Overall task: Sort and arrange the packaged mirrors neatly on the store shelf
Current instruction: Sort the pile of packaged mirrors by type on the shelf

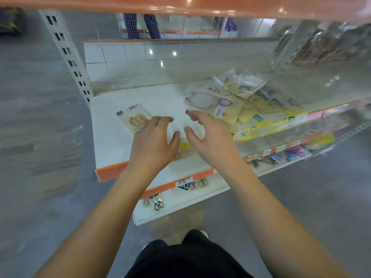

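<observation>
A loose heap of yellow and clear packaged mirrors (236, 97) lies on the right half of the white shelf (112, 149). One beige mirror pack with a bear print (134, 118) lies flat alone on the left. My left hand (154, 141) hovers over the shelf with relaxed, spread fingers, its fingertips at the right edge of the bear pack. My right hand (206, 135) reaches toward the near corner of the heap, fingers loosely bent, its fingertips at the edge of a round-mirror pack (202, 101). Neither hand holds anything.
A perforated upright post (68, 57) bounds the shelf on the left. An orange shelf (180, 5) hangs overhead. Yellow price strips (261, 131) run along the front edge. Lower shelves hold small carded items (158, 204) and coloured goods (289, 154). Bagged goods (325, 43) hang at upper right.
</observation>
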Tool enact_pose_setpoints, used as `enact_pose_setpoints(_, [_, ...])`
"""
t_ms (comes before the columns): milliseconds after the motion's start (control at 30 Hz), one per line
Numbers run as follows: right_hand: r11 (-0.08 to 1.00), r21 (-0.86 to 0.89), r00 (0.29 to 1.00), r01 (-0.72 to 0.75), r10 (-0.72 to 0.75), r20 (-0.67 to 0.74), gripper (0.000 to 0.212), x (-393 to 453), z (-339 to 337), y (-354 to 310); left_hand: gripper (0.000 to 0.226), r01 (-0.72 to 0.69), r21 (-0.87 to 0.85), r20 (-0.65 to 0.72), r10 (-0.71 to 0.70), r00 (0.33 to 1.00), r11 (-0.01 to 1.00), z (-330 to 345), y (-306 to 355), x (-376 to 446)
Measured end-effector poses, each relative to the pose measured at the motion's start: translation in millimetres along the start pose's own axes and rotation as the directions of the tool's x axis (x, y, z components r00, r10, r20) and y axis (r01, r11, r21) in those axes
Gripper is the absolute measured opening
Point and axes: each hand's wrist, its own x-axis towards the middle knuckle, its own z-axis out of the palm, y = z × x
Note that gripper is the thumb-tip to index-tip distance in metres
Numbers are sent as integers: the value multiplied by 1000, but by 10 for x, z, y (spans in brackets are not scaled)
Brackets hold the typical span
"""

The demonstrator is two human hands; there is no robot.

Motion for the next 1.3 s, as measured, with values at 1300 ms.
enact_pose_setpoints(1300, [960, 250, 979, -128, 163, -126, 41, -1125, -2263, 2828, 41, -205, -48, 57, 208, 977, 978, 1800, 3186, -51])
